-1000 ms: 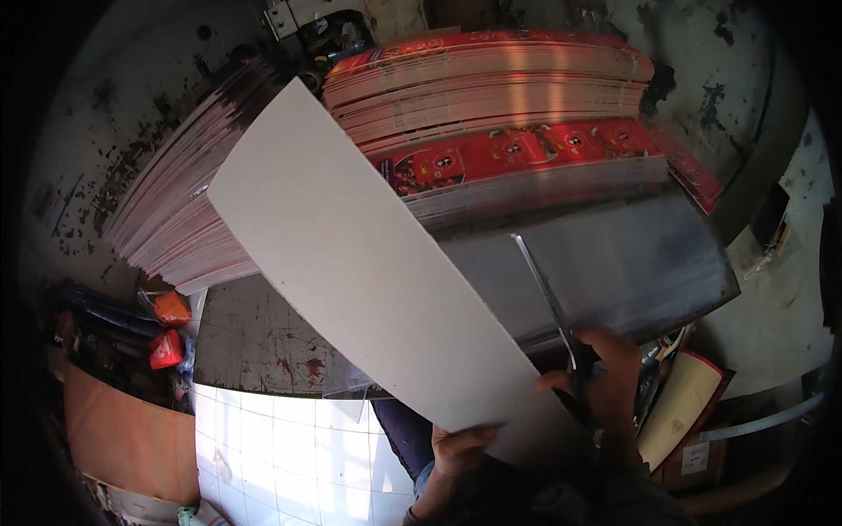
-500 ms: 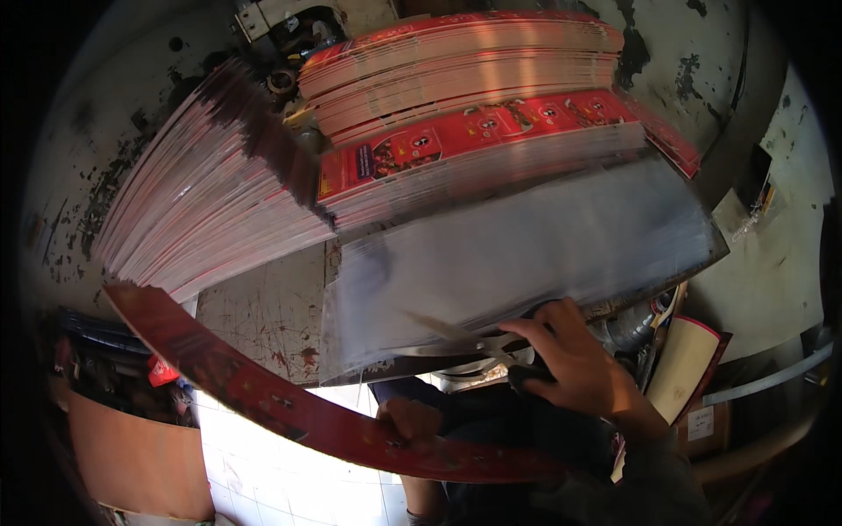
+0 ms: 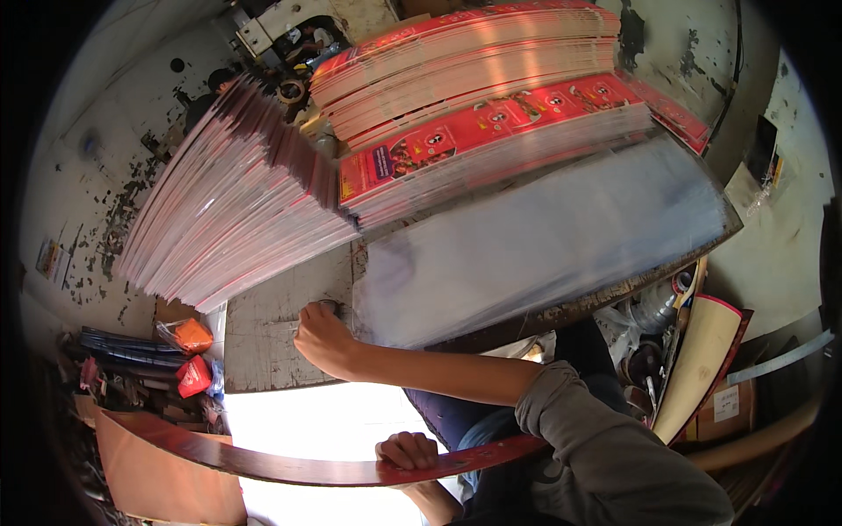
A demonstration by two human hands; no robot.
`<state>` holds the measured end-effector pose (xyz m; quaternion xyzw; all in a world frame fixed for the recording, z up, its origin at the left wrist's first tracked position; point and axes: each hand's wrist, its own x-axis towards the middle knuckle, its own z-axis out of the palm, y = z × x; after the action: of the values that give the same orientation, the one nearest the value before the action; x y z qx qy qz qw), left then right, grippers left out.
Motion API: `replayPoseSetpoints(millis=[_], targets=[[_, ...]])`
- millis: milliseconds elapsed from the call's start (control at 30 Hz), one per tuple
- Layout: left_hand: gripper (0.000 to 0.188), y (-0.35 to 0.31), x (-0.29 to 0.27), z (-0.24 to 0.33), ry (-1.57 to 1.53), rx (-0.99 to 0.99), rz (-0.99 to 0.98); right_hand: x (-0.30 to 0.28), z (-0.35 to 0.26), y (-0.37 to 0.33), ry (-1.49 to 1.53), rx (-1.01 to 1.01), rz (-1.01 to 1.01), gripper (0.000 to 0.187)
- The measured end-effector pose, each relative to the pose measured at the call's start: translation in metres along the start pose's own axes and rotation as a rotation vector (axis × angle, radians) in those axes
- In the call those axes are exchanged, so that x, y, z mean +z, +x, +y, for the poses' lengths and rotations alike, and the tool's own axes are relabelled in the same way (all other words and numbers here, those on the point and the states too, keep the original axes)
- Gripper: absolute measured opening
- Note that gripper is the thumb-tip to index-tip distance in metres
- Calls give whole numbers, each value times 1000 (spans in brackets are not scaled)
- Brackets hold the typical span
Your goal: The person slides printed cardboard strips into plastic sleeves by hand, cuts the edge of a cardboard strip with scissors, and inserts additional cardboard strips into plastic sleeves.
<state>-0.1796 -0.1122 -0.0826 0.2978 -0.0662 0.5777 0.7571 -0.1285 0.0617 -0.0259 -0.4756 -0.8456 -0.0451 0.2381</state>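
My left hand point(image 3: 408, 450) is closed over the upper edge of a long red printed cardboard strip point(image 3: 298, 467), held low in front of me below the table edge. Across the lower middle reaches my right arm, and my right hand point(image 3: 324, 340) is curled down on the worn tabletop point(image 3: 259, 351). A dark curved bit of the scissors point(image 3: 330, 306) shows behind its knuckles; the blades are hidden. To the right of that hand lies a pile of clear plastic sleeves point(image 3: 535, 241). A fanned, leaning stack of sleeved sheets point(image 3: 232, 206) stands beyond it to the left.
Tall stacks of red printed strips point(image 3: 474, 74) fill the table's far side. At the left are an orange packet point(image 3: 191, 335) and a red packet point(image 3: 194, 376) beside dark rolled material. A rolled sheet point(image 3: 702, 359) and a carton point(image 3: 724, 408) stand at the right.
My right hand has swung left with the scissors, from beside the plastic sleeves to the bare tabletop. The red strip's left end has dropped lower, still in my left hand.
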Motion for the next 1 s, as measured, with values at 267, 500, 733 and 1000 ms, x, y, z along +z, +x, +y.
replayPoseSetpoints(millis=[267,500,733,1000], targets=[[31,-4,-9,-5,557,12,514,-147,37,31,1070,29,535,49],[25,46,45,-43,737,-49,329,-205,58,5,863,-161,607,40],[32,54,41,-56,620,114,354,-172,59,-105,794,-7,211,15],[44,104,42,-38,692,484,712,-115,72,-278,689,433,-108,30]])
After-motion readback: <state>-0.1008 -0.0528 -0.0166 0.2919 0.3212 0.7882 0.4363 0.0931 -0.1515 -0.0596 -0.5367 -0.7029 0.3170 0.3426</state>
